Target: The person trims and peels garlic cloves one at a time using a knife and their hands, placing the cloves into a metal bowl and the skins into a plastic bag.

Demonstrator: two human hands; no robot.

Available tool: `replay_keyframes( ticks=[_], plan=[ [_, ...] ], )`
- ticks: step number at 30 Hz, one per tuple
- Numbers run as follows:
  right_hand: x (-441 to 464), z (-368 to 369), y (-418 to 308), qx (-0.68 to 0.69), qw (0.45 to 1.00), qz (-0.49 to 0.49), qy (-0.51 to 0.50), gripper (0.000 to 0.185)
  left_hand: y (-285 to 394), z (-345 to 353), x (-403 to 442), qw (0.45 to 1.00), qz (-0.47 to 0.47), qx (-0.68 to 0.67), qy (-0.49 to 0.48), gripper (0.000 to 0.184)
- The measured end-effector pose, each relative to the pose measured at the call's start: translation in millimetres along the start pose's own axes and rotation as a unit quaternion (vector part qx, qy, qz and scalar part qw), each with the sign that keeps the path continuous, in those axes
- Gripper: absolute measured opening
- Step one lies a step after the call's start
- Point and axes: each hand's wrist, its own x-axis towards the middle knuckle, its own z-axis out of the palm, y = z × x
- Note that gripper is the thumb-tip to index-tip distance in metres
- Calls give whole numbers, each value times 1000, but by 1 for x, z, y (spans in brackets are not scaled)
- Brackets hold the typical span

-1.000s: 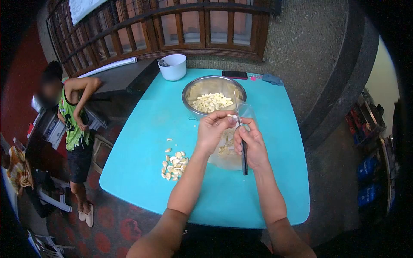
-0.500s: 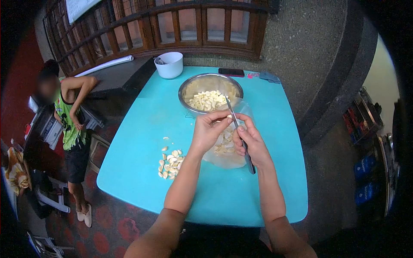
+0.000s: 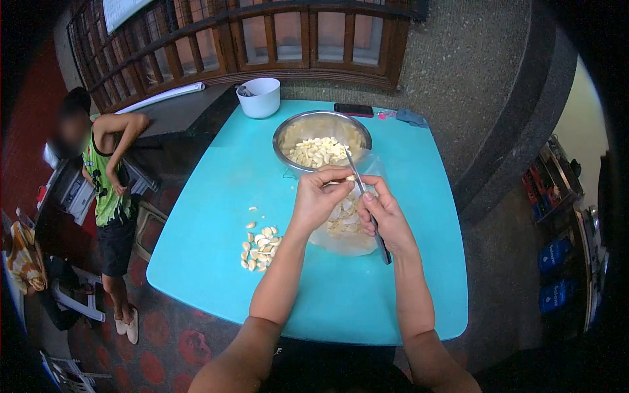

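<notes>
My left hand [image 3: 325, 194] pinches a small garlic clove [image 3: 351, 178] between thumb and fingertips. In my right hand [image 3: 386, 219] is a knife [image 3: 384, 250] with a black handle, its blade pointing up and away against the clove. Just beyond my hands stands a steel bowl [image 3: 283, 152] with many peeled cloves [image 3: 318, 152]. Beneath the hands lies a clear plastic bag [image 3: 354, 243] with garlic skins. Left of my left forearm is a loose pile of cloves [image 3: 262, 247] on the turquoise table [image 3: 209, 236].
A white bowl [image 3: 260, 99] stands at the table's far left corner. A dark phone [image 3: 354, 109] and a grey-blue cloth [image 3: 411, 118] lie along the far edge. At the left, a person [image 3: 108, 177] stands beside a dark counter [image 3: 177, 118]; another person is partly visible lower left.
The knife's blade has tilted to the left and its handle end has swung right. My hands stay close together. The view has shifted slightly.
</notes>
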Motion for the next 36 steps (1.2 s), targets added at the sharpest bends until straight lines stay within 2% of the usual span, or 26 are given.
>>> replay_keyframes(
  ticks=[9,12,21,24,27,30,36],
  plan=[
    [-1,4,-4,37,999,4,3,30,-5,0,2,1000,-7,9,-1,20],
    [-1,2,-4,49,999,2,-4,30,-4,3,1,997,-26,-71,15,17],
    [0,0,-3,82,997,12,4,32,-2,-4,4,993,-45,-104,41,17],
    [0,-1,-3,43,999,13,5,33,0,-4,4,991,-50,-117,40,17],
    [-4,7,-9,-30,999,-27,7,34,-4,-5,4,994,-66,-89,5,23],
    [-3,9,-8,-38,999,-16,-5,34,-8,-4,3,995,-69,-69,-28,29],
    [-2,9,-6,-69,997,-19,15,35,-1,0,1,996,-59,-57,-29,35]
  ],
)
